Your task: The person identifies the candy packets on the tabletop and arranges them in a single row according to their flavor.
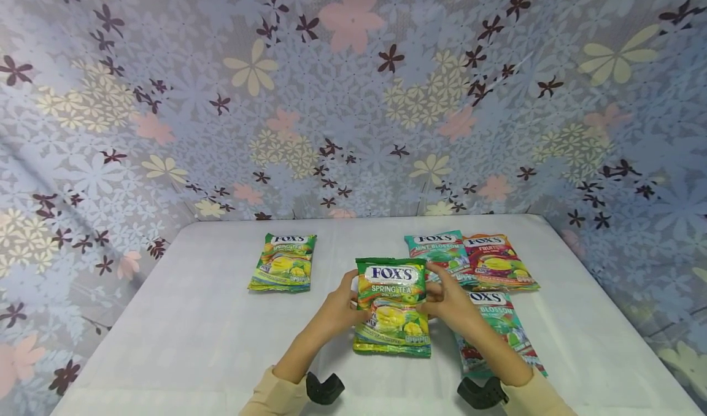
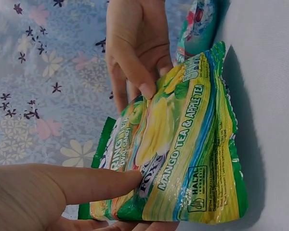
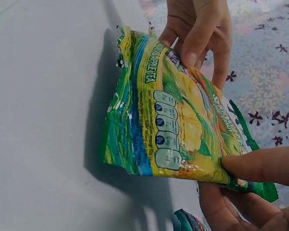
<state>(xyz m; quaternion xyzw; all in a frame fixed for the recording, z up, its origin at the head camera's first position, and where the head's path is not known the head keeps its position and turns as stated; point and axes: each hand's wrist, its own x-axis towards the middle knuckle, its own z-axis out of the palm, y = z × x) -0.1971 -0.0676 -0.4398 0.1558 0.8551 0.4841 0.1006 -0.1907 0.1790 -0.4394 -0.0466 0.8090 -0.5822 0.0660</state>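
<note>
Both hands hold one green and yellow candy bag marked FOX'S Spring Tea (image 1: 391, 305), its printed front toward the head camera. The left hand (image 1: 341, 305) grips the bag's left side, thumb on the front and fingers behind. On the opposite side the right hand (image 1: 450, 302) pinches it the same way. In the left wrist view the bag (image 2: 183, 144) is tilted, and its lower edge hangs close to the white table, casting a shadow. The right wrist view shows the thumb of the right hand (image 3: 260, 168) pressing the front of the bag.
Another Spring Tea bag (image 1: 283, 262) lies at the back left of the white table (image 1: 182, 342). To the right are a Mint Blossom bag (image 1: 439, 250), a red Fruits bag (image 1: 499, 262) and a nearer Mint Blossom bag (image 1: 510, 330), partly behind the right arm. Floral cloth (image 1: 353, 127) hangs behind.
</note>
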